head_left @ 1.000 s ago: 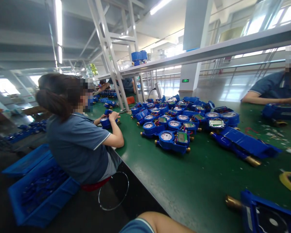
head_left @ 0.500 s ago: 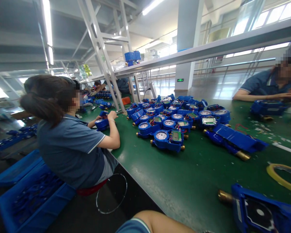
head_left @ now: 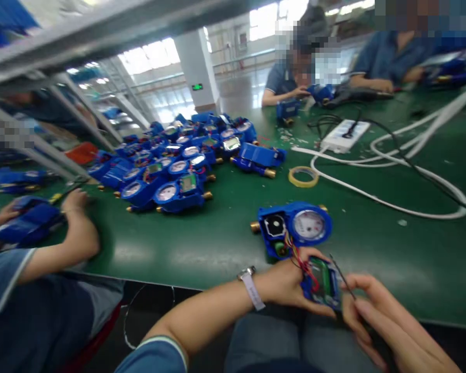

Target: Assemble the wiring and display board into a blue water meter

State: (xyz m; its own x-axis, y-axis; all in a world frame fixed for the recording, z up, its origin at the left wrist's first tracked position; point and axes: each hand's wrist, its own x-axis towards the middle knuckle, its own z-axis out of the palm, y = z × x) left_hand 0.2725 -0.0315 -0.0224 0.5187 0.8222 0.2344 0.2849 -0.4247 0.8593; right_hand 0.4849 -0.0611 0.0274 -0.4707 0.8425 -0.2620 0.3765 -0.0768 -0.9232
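Note:
My left hand (head_left: pixel 286 284), with a watch at the wrist, is closed around a small circuit board module (head_left: pixel 323 281) with a green display in a blue frame. Red and black wires run from it to a blue water meter (head_left: pixel 309 226) lying on the bench just beyond. That meter shows a round dial, an uncovered compartment and brass pipe ends. Fingers of my right hand (head_left: pixel 376 311) pinch a thin dark screwdriver-like tool (head_left: pixel 342 275), its shaft slanting up beside the module's right edge. The tool's handle is mostly hidden in my palm.
Many blue meters (head_left: pixel 178 167) crowd the green bench (head_left: pixel 225 233) at left centre. A yellow tape roll (head_left: pixel 303 176), white cable (head_left: pixel 373 199) and power strip (head_left: pixel 346 135) lie farther right. A co-worker's arm (head_left: pixel 72 233) is at left; two more people sit opposite.
The view has swung right and down. Both my hands, the module and the tool now show; before, only part of my arm was visible near the bottom edge.

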